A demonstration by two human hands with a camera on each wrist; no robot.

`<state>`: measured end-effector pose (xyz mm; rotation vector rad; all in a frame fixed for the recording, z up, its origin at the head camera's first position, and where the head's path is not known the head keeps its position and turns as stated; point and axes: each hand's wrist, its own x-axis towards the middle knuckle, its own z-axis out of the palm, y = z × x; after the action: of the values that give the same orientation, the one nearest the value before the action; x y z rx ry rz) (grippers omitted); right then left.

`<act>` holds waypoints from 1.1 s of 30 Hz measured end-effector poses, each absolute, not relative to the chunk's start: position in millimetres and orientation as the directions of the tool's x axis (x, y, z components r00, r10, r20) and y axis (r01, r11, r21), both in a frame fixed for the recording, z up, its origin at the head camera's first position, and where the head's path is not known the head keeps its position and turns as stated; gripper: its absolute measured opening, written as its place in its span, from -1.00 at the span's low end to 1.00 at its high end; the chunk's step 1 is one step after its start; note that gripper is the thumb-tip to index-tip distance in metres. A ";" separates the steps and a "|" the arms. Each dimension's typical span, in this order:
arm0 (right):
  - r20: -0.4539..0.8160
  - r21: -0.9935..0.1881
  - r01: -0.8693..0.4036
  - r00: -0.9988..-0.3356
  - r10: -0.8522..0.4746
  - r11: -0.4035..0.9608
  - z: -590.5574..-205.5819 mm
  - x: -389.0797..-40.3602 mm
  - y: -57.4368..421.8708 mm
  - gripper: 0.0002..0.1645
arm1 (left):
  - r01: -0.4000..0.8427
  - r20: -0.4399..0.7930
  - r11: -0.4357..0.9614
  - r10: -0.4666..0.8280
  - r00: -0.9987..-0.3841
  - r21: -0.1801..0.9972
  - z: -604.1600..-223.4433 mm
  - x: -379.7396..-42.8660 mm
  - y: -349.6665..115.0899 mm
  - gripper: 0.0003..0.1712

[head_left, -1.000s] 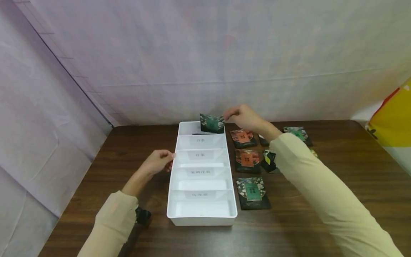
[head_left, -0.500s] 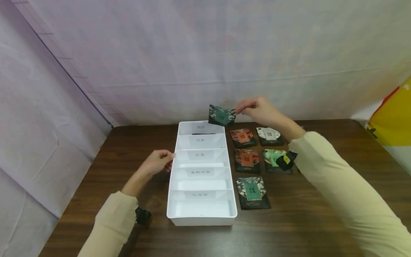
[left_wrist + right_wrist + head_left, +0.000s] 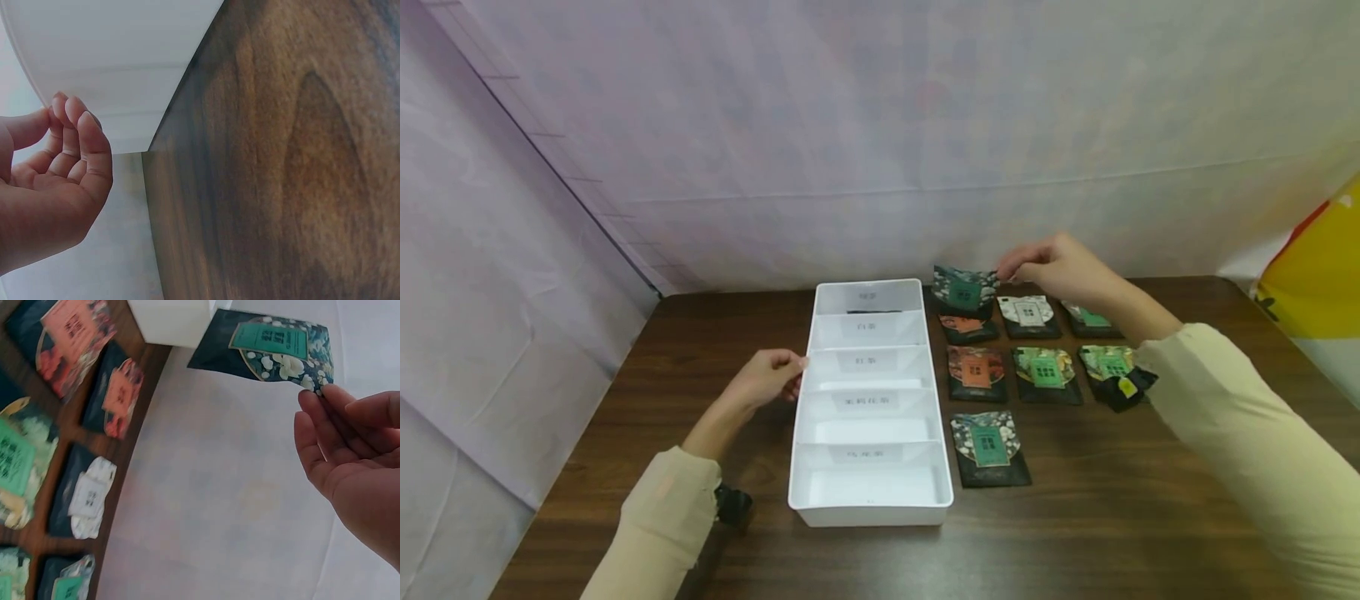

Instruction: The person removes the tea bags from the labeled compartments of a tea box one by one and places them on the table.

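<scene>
My right hand (image 3: 1056, 265) pinches a dark tea sachet (image 3: 964, 292) by one corner, with its green label and white flowers showing. The right wrist view has the same sachet (image 3: 269, 350) hanging from thumb and fingertips. In the head view it overlaps an orange-labelled sachet (image 3: 968, 327) beside the tray's far right corner. A long white divided tray (image 3: 871, 517) stands lengthwise on the table, its compartments labelled. At its left rim my left hand (image 3: 767, 379) pinches the edge between thumb and index finger, seen close in the left wrist view. A dark sachet edge (image 3: 874, 312) shows in the farthest compartment.
Right of the tray lie several sachets: a second orange-labelled one (image 3: 976, 373), a white one (image 3: 1030, 317), a light green one (image 3: 1048, 375), and a flowered green-labelled one (image 3: 991, 448) nearest me. A pale curtain (image 3: 880, 150) hangs behind the table (image 3: 1075, 533).
My right hand has carried the green-labelled sachet up out of the farthest compartment and rightwards, beyond the tray's rim. The left hand has stayed at the left rim.
</scene>
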<state>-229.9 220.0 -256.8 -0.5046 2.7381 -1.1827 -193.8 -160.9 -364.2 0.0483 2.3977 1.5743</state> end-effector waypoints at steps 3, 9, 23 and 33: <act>0.012 -0.713 -0.245 -0.941 -0.337 0.657 -260.4 -226.2 229.4 -0.68 | -0.115 -0.201 0.399 0.181 -0.963 0.910 -364.0 -193.7 -160.9 -0.74; 0.002 -0.667 -0.253 -0.941 -0.338 0.701 -266.9 -218.7 247.2 -0.68 | -0.114 -0.200 0.397 0.184 -0.962 0.911 -363.0 -193.3 -161.4 -0.75; -0.025 -0.574 -0.291 -0.928 -0.372 0.765 -274.6 -200.1 281.2 -0.67 | -0.104 -0.193 0.393 0.194 -0.962 0.914 -363.8 -194.7 -162.6 -0.75; -0.082 -0.633 -0.246 -0.922 -0.379 0.734 -286.1 -185.7 300.1 -0.69 | -0.097 -0.187 0.396 0.196 -0.962 0.913 -363.6 -194.2 -161.9 -0.76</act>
<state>-185.7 300.1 -286.1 -0.4981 2.7304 -0.9541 -194.2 -161.9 -363.6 0.0874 2.3914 1.5909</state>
